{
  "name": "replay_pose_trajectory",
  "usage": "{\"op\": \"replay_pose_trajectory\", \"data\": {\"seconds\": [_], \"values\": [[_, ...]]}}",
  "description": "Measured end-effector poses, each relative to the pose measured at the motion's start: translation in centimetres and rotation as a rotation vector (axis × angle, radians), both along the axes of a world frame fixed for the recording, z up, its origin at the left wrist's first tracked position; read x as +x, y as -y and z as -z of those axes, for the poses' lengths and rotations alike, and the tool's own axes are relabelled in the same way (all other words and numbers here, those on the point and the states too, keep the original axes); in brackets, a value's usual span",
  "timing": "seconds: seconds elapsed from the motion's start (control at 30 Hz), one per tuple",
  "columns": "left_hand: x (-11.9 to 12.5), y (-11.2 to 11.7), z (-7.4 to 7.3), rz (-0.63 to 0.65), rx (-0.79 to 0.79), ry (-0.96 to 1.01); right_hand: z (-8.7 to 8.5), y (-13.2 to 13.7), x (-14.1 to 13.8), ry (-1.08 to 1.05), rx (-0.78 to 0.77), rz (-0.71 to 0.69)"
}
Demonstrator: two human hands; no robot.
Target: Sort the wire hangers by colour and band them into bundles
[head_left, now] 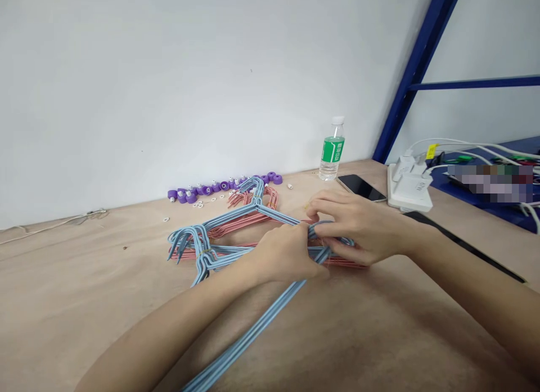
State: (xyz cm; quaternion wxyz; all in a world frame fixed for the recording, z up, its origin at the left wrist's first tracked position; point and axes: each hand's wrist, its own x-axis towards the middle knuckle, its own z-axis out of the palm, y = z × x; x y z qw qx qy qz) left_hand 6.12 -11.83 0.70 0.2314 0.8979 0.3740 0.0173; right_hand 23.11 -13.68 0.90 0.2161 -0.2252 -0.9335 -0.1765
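Several blue wire hangers (248,332) lie bundled on the wooden table, their hooks pointing left and toward the wall. Thin yellowish ties wrap the hook necks. Beneath them are pink hangers (236,223), partly covered. My left hand (284,251) is closed over the middle of the blue hangers, its fingertips mostly hidden. Just right of it, my right hand (352,226) has bent fingers closed around the right-hand corner of the same blue hangers. Whether a thin tie is also between those fingers is too small to make out.
Purple caps with white tips (206,190) and small white rings sit along the wall. Behind my right hand stand a water bottle (331,156), a phone (361,187) and a white power strip (409,196) with cables. A blue metal frame (415,71) rises at the right.
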Motion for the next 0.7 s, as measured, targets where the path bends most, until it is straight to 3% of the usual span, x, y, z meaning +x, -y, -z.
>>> {"op": "replay_pose_trajectory", "data": {"seconds": [0.13,0.2,0.27,0.33,0.47,0.53,0.6,0.67,0.7], "values": [[-1.0,0.3,-1.0,0.012,-0.019,0.149,0.1,-0.9,1.7,-0.132,0.098,0.016],[-1.5,0.3,-1.4,0.032,-0.031,0.236,0.8,-1.6,1.9,-0.184,0.040,0.011],[-1.9,0.2,-1.8,-0.026,-0.045,0.245,1.6,-1.9,1.3,-0.202,-0.111,-0.021],[-2.2,-0.1,-2.1,-0.123,-0.066,0.220,1.9,-1.5,0.3,-0.202,-0.355,-0.077],[-2.9,-0.9,-2.8,-0.214,-0.053,0.257,0.6,-0.4,-0.5,-0.041,-1.114,-0.226],[-3.1,-1.1,-3.0,-0.216,-0.014,0.243,0.0,-0.4,0.4,-0.028,-1.363,-0.262],[-3.0,-1.0,-2.9,-0.167,-0.019,0.189,0.0,-0.9,1.4,-0.330,-1.346,-0.194],[-2.4,-0.5,-2.4,-0.109,-0.051,0.141,0.5,-1.3,1.7,-0.661,-1.276,-0.041],[-1.9,-0.1,-2.0,-0.089,-0.064,0.126,0.8,-1.3,1.4,-0.726,-1.294,0.045]]}}
